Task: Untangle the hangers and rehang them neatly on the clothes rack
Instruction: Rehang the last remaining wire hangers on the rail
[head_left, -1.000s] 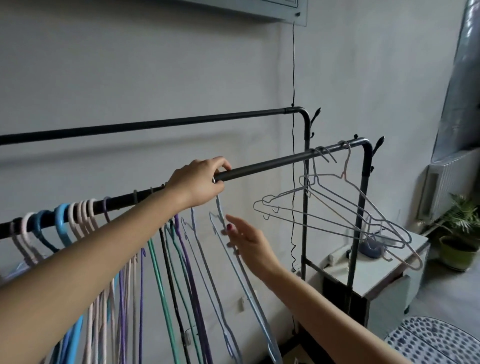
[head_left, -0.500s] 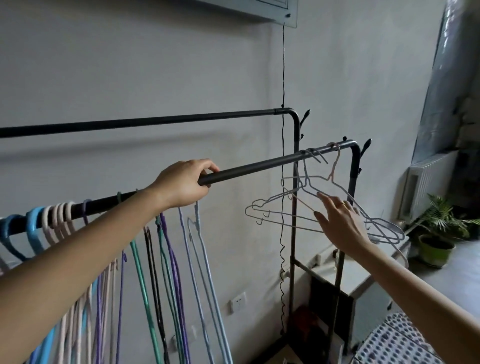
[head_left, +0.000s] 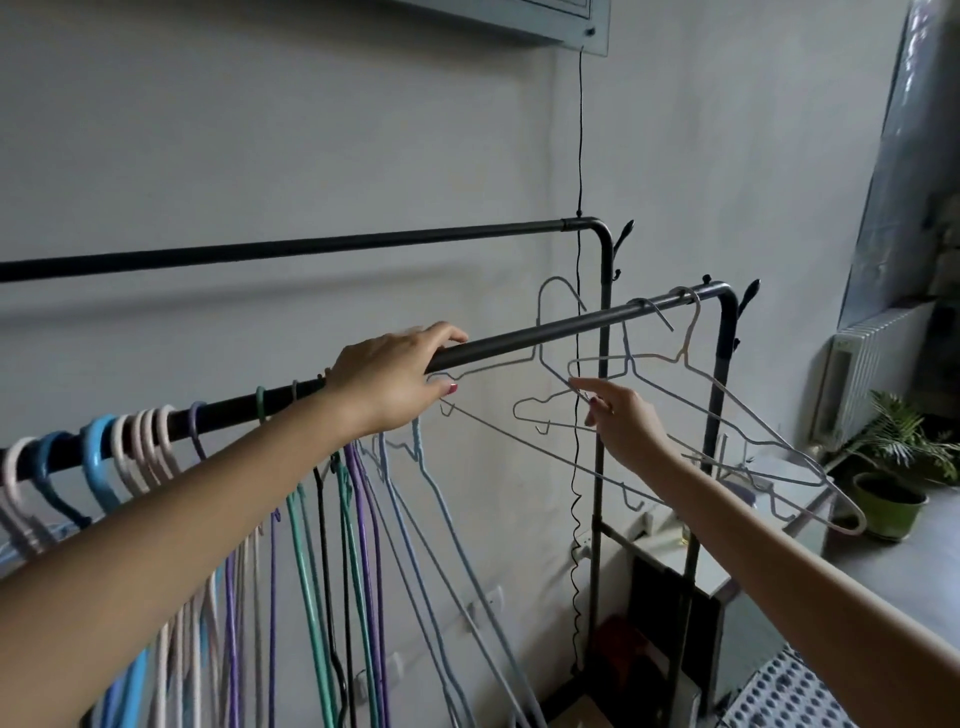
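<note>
The black front rail (head_left: 561, 327) of the clothes rack runs from lower left to upper right. My left hand (head_left: 395, 376) is closed around it near the middle. My right hand (head_left: 623, 423) pinches the shoulder of a grey wire hanger (head_left: 543, 332); its hook stands just above the rail, to the left of the right-end cluster. Two other wire hangers (head_left: 691, 364) hang by their hooks at the rail's right end, crossing each other. Several coloured hangers (head_left: 156, 441) hang in a row on the left part of the rail, under my left arm.
A second black rail (head_left: 311, 249) runs behind and higher. A black cord (head_left: 577, 467) drops along the wall. A white cabinet (head_left: 701, 564) stands beyond the rack's right post, with a potted plant (head_left: 888, 501) and a radiator (head_left: 862, 374) at the right.
My right hand left the hanging blue hangers, moved right to the tangled cluster, took hold of one grey hanger and lifted its hook up and left. My left hand stays on the rail.
</note>
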